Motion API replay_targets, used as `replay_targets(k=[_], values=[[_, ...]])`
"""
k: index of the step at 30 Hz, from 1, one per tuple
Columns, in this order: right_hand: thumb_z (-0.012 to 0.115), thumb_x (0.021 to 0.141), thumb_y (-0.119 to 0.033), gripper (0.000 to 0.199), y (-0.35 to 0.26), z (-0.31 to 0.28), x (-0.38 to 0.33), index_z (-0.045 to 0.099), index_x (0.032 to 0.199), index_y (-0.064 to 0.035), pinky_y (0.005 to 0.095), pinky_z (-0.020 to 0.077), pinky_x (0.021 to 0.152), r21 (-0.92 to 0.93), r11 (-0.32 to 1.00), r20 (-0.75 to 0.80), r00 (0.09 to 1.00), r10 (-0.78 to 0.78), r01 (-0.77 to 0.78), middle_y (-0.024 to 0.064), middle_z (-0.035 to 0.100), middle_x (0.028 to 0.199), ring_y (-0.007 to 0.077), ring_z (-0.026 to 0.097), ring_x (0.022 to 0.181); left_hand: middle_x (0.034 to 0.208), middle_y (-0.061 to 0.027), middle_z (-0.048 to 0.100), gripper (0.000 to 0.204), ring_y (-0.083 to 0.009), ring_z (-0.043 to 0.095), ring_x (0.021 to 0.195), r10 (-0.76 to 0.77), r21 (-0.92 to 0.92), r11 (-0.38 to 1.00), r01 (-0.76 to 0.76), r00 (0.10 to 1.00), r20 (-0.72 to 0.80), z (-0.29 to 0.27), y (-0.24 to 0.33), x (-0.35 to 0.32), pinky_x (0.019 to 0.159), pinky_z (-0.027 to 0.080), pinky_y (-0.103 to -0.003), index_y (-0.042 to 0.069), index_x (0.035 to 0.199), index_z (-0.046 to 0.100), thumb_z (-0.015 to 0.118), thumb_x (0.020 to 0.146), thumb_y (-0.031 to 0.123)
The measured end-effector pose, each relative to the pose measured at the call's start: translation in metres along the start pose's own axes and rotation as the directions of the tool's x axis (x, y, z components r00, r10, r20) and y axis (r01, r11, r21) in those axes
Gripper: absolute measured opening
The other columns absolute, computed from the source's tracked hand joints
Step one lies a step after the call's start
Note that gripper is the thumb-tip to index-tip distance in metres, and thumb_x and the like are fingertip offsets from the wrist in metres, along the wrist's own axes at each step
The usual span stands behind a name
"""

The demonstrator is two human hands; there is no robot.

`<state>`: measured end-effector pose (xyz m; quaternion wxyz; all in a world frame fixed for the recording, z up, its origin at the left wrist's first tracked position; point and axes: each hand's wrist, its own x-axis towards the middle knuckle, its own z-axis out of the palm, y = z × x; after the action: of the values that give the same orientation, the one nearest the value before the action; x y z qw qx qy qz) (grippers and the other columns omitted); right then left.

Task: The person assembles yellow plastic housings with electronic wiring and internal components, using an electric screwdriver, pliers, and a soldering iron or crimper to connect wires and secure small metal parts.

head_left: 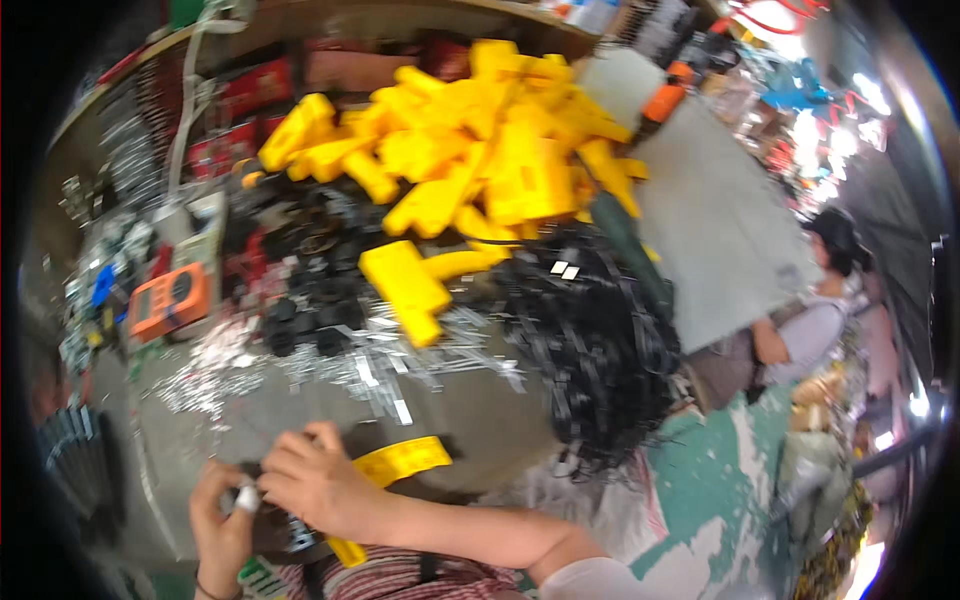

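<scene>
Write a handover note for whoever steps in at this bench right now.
Left hand: low at the bench's near edge, fingers closed around a small dark part with a white piece.
Right hand: over the same part, beside a yellow housing that reaches under the forearm.
On the bench: yellow housing pile at the back, black cable bundle to the right, loose metal bits in the middle, orange meter at left.
Done: one yellow housing pulled forward.
Left: the pile is still large.

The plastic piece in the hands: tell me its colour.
Bright yellow; the plastic piece shows best in the head view, under the right hand.
</scene>
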<state>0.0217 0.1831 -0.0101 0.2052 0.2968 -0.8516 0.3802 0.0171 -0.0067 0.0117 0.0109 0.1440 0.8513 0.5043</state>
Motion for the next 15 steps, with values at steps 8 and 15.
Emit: replay_targets(k=[8,15], values=[[0.068,0.075,-0.007,0.016,0.059,-0.199,-0.077,0.065,0.090,-0.0068,0.0399,0.0432,0.074,-0.628,0.447,-0.568,0.768,0.296,-0.637,0.0090,0.060,0.089,0.0286,0.056,0.085,0.132,-0.0216,0.043,0.099,-0.0370,0.040,0.126,0.054,0.509,0.837,-0.203,0.955,0.293,-0.009,-0.005,-0.044,0.106,0.031,-0.041,-0.003,0.139,0.032,0.077,0.053,0.014],[0.067,0.079,-0.009,0.020,0.077,-0.269,-0.128,0.058,0.096,-0.0020,0.0376,0.0431,0.080,-0.509,0.469,-0.618,0.685,0.384,-0.722,0.0100,0.058,0.098,0.0255,0.055,0.093,0.138,-0.0239,0.038,0.106,-0.0398,0.034,0.131,-0.010,0.385,0.917,-0.101,0.961,0.277,-0.017,0.011,-0.032,0.109,0.026,-0.046,-0.002,0.143,0.026,0.081,0.057,0.026]])
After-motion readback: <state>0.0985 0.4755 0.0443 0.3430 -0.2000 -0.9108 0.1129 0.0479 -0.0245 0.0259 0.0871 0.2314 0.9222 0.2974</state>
